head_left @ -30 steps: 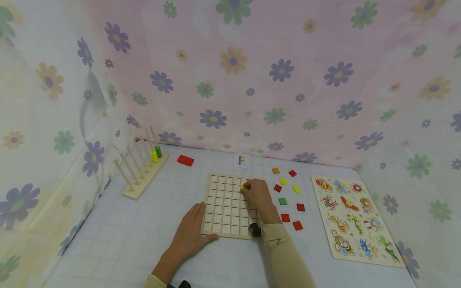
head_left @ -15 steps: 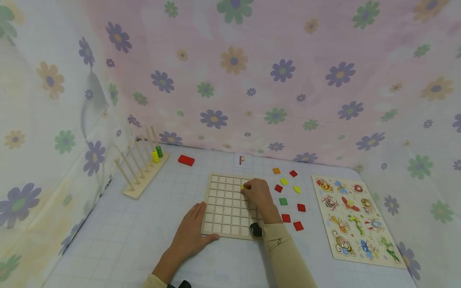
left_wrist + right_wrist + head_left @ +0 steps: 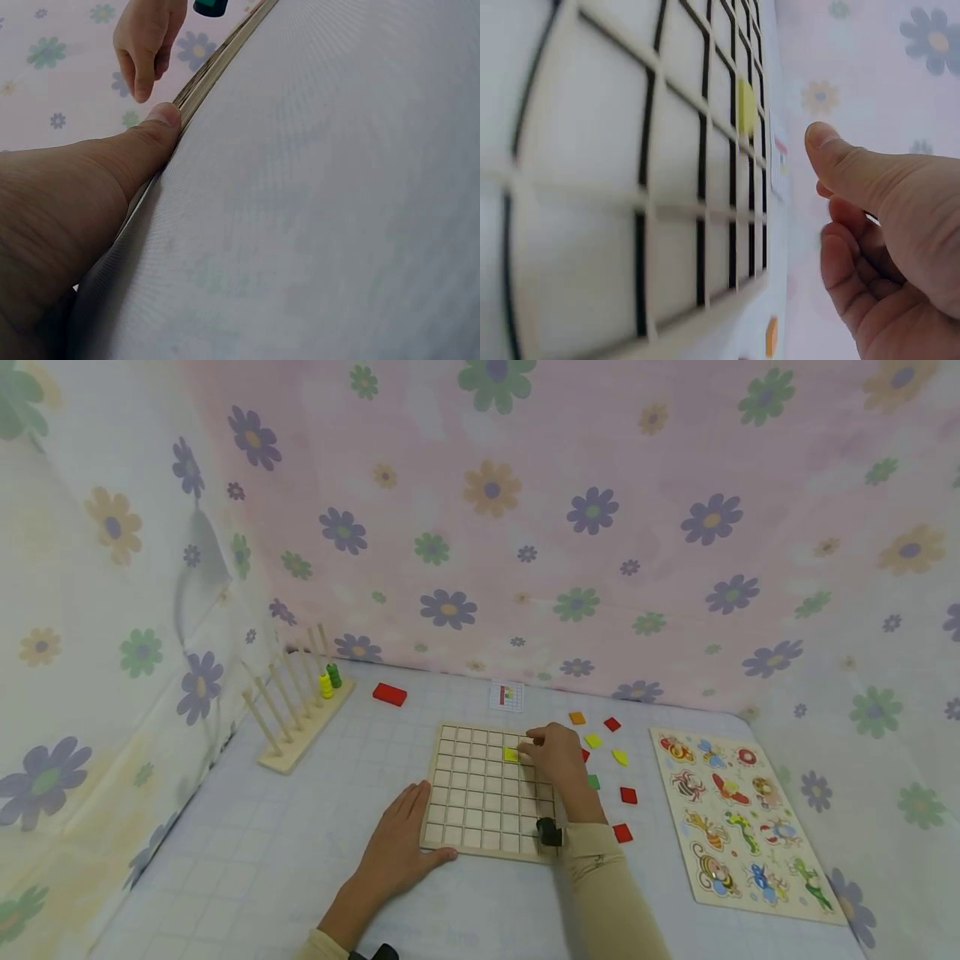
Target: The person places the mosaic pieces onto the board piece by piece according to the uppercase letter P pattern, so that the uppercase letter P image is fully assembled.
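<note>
A wooden grid board lies on the table, with a yellow tile in one cell of its far right part. My right hand hovers just right of that tile, fingers loosely curled and holding nothing. The right wrist view shows the same yellow tile standing slightly proud of the grid, apart from the thumb. At the board's near left corner rests my left hand, its fingers straight along the side. In the left wrist view its thumb presses the board's edge.
Right of the board lie loose red tiles, an orange tile, yellow tiles and a green tile. A pattern card sits behind it. Further out are a peg stand, a red block and an insect puzzle.
My right hand has let go of the yellow tile and moved up and right, leaving the tile in its cell. The left hand has stayed at the board's corner.
</note>
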### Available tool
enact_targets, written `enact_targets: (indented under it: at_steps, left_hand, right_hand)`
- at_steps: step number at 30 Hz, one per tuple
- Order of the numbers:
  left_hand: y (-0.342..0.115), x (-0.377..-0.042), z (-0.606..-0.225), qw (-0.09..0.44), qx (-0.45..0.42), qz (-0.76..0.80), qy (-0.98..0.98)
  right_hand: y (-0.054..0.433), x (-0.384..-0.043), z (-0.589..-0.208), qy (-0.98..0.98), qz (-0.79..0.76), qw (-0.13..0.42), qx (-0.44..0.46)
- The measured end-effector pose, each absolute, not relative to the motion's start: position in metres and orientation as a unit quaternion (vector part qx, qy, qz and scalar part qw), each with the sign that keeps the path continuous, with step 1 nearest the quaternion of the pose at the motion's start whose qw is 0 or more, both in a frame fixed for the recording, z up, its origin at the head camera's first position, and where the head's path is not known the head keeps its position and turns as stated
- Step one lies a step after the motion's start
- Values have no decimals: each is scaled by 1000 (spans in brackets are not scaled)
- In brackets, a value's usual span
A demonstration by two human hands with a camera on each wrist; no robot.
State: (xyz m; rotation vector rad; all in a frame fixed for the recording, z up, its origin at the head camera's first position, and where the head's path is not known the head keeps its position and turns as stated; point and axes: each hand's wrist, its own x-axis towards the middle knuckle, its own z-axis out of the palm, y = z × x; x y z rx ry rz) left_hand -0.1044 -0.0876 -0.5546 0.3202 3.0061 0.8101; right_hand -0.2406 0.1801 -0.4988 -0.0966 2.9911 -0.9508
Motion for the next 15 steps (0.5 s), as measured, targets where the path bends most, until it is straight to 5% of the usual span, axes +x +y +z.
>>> enact_targets:
  at_steps: [15]
  left_hand:
    - [-88,-103,-554,-5,112,261,959]
  right_hand:
    - [250,-260,-497,961,-266,-71,28]
